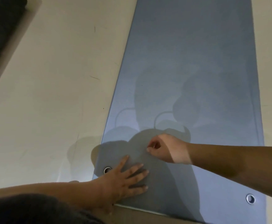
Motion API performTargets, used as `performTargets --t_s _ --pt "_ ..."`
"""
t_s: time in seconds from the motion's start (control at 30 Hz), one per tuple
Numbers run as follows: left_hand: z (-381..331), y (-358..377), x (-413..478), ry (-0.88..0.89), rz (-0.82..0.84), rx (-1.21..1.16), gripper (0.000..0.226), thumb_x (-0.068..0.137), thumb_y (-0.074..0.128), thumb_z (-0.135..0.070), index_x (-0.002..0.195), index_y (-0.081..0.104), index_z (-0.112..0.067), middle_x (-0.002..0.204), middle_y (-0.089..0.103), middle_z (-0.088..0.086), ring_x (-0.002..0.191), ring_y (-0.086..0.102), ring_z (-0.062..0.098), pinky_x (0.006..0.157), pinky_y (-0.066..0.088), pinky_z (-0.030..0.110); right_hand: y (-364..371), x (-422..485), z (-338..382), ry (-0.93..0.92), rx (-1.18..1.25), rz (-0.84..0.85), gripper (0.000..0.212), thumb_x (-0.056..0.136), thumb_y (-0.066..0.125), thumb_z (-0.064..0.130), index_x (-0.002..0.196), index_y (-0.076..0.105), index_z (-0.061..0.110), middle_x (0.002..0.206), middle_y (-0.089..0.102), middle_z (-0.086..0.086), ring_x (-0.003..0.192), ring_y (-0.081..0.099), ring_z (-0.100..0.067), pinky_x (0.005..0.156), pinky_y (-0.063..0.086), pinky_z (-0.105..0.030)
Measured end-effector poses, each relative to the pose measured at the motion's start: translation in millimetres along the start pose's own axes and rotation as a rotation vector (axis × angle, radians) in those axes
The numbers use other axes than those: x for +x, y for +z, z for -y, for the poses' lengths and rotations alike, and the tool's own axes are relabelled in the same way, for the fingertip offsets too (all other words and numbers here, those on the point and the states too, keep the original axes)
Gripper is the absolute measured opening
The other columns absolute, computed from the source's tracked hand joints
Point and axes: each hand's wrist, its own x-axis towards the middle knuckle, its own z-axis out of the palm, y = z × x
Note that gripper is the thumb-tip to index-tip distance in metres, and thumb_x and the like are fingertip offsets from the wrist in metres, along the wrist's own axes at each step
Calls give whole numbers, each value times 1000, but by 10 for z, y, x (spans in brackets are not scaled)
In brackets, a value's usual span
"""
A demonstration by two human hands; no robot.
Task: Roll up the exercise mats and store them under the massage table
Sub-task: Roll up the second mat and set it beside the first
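Note:
A blue exercise mat [196,62] lies flat and unrolled on the pale floor, running away from me. Its near end has two metal eyelets, one at the left corner [107,170] and one at the right corner [250,198]. My left hand [125,180] rests palm down with fingers spread on the near left part of the mat, beside the left eyelet. My right hand [162,148] hovers just beyond it, over the mat's middle, fingers curled with thumb and forefinger pinched together; I see nothing in them.
Pale floor [51,94] stretches to the left of the mat, with a few dark scuff marks. A dark piece of furniture [1,29] fills the far left corner. Dark clothing [35,209] shows at the bottom left.

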Motion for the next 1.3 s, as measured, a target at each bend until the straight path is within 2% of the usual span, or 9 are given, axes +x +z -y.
performTargets --t_s 0.13,0.23,0.3,0.47,0.63,0.87,1.03,1.2,1.3 --pt "1 -87 75 -17 12 8 123 77 85 -51 166 5 -23 173 -8 19 158 -8 49 110 4 88 8 -62 -57 53 -13 20 27 100 63 36 118 76 20 108 72 2 100 66 -15 79 42 -19" --pt "189 -250 147 -147 -115 92 84 86 75 -43 157 35 -23 167 31 15 153 27 49 102 39 79 43 -134 -127 75 -70 76 34 98 65 39 127 70 23 122 72 1 111 68 -18 88 49 -22" --pt "453 -462 215 -253 -213 31 76 85 72 -42 151 43 -19 162 35 16 151 30 43 108 39 68 96 -196 -199 83 -126 99 45 97 66 42 137 64 21 129 68 -3 117 65 -21 94 47 -23" --pt "668 -625 60 -882 -318 -478 99 74 74 -64 153 29 -28 157 24 5 140 33 31 110 40 45 175 -301 -387 35 -168 6 62 100 63 43 156 45 20 151 48 -10 134 53 -28 107 37 -23" --pt "708 -413 -108 -1384 -465 -1282 96 68 86 -52 146 36 -27 128 52 3 116 56 29 96 53 40 115 -77 -627 128 -258 -97 80 100 54 59 166 11 42 171 -1 -23 156 11 -48 122 30 -55" --pt "826 -367 -305 -1298 -370 -885 39 95 57 -62 94 51 -24 94 62 -3 87 62 25 69 51 37 424 -39 -474 256 -340 -12 85 90 35 85 149 -24 67 160 -51 -2 152 -39 -35 117 16 -72" --pt "1107 -550 -287 -1202 -413 -1221 29 96 68 -46 84 61 -20 86 68 -2 80 64 19 65 49 34 295 77 -578 262 -354 -36 85 88 34 88 144 -27 71 158 -53 3 151 -41 -30 116 13 -76" --pt "1186 -948 -173 -1008 -913 -1551 15 105 61 -35 119 66 -35 81 77 8 72 74 25 75 62 43 -197 316 -777 294 -305 2 88 86 47 86 145 -17 75 161 -49 9 153 -37 -27 116 14 -78" --pt "1126 -976 -448 -611 -968 -1445 57 98 48 5 135 61 -37 99 79 3 85 75 19 89 62 41 -337 389 -864 291 -180 46 89 88 63 71 147 -4 78 162 -45 13 153 -37 -26 121 8 -74"
